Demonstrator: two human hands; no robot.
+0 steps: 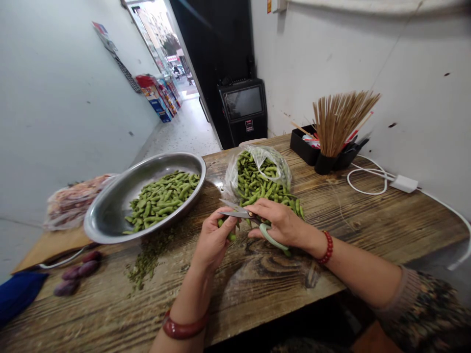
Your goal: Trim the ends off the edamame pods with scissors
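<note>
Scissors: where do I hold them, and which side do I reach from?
Probably by the pale green handle, coming from the person's right, where the right hand grips them. The handle curves, so fingers can wrap it. The metal blades stand open and point left, over the left hand, so avoid that end.

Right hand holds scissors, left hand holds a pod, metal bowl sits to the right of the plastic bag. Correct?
One error: in the head view the metal bowl sits left, not right, of the plastic bag. Right hand holds scissors, left hand holds a pod.
</note>
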